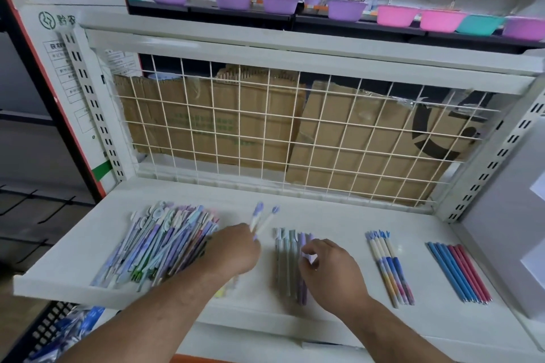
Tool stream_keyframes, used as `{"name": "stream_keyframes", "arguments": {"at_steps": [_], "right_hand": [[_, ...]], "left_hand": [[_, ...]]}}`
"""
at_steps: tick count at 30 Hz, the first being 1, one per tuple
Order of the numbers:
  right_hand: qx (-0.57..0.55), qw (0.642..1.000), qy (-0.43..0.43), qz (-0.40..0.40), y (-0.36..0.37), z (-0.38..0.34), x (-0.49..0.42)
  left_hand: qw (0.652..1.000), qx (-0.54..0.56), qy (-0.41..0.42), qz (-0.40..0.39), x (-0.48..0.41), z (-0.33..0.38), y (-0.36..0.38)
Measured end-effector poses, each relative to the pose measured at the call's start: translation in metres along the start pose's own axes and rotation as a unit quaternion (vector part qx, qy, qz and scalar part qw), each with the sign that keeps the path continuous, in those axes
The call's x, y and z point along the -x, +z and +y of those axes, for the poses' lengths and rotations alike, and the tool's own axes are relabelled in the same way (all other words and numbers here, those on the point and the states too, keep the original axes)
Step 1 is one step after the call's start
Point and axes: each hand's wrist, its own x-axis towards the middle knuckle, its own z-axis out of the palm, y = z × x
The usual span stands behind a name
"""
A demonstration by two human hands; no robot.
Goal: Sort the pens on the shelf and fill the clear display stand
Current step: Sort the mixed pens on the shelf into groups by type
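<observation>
Head view: pens (255, 219) between left fingers (249, 234)

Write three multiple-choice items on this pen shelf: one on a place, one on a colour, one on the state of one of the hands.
1. Where on the shelf does the unsorted pile of pens lie? A. right end B. left end C. middle
2. What colours has the far-right group? A. green and yellow B. black and white C. blue and pink
3. What does the left hand do? A. holds two purple-topped pens B. lies flat, empty C. grips scissors
Key: 1 B, the heap lies at the shelf's left end; 2 C, blue pens lie beside pink ones; 3 A, two pens stick up from it.
</observation>
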Motion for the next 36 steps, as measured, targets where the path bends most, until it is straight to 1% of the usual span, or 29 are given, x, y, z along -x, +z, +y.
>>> {"name": "stream_keyframes", "arguments": {"at_steps": [1, 2, 3, 4, 6, 8, 10, 14, 16, 18, 20, 30, 34, 36], "right_hand": [[-0.028, 0.999, 0.008, -0.013, -0.002, 0.0, 0.0], [-0.067, 0.997, 0.015, -0.026, -0.006, -0.001, -0.001], [-0.112, 0.993, 0.022, -0.039, -0.009, -0.002, -0.001], [-0.156, 0.986, 0.026, -0.05, -0.014, -0.003, -0.001], [-0.229, 0.971, 0.028, -0.063, -0.023, -0.003, 0.0], [-0.295, 0.951, 0.045, -0.082, -0.032, 0.0, 0.001], [-0.325, 0.939, 0.064, -0.094, -0.04, 0.005, 0.003], [-0.313, 0.94, 0.099, -0.094, -0.053, 0.024, 0.007], [-0.328, 0.931, 0.123, -0.098, -0.06, 0.035, 0.01], [-0.351, 0.919, 0.146, -0.102, -0.067, 0.046, 0.012], [-0.359, 0.914, 0.155, -0.102, -0.075, 0.058, 0.016], [-0.368, 0.908, 0.186, -0.078, -0.103, 0.112, 0.034], [-0.354, 0.913, 0.187, -0.076, -0.106, 0.127, 0.034], [-0.339, 0.919, 0.185, -0.076, -0.105, 0.13, 0.032]], "left_hand": [[0.995, 0.094, 0.0, -0.026, -0.001, 0.008, -0.001], [0.978, 0.199, -0.007, -0.054, 0.0, 0.017, -0.002], [0.954, 0.29, -0.018, -0.078, 0.002, 0.027, -0.003], [0.928, 0.359, -0.026, -0.098, 0.003, 0.036, -0.003], [0.88, 0.453, -0.028, -0.139, 0.008, 0.052, 0.0], [0.842, 0.512, -0.027, -0.168, 0.011, 0.066, 0.005], [0.831, 0.528, -0.018, -0.176, 0.012, 0.078, 0.013], [0.823, 0.54, -0.01, -0.176, 0.014, 0.103, 0.028], [0.817, 0.548, -0.013, -0.177, 0.017, 0.117, 0.035], [0.82, 0.544, -0.012, -0.179, 0.019, 0.13, 0.041], [0.823, 0.538, -0.009, -0.184, 0.022, 0.143, 0.048], [0.799, 0.559, -0.02, -0.222, 0.03, 0.199, 0.078], [0.789, 0.57, -0.036, -0.224, 0.03, 0.21, 0.086], [0.788, 0.574, -0.055, -0.213, 0.029, 0.21, 0.089]]}}
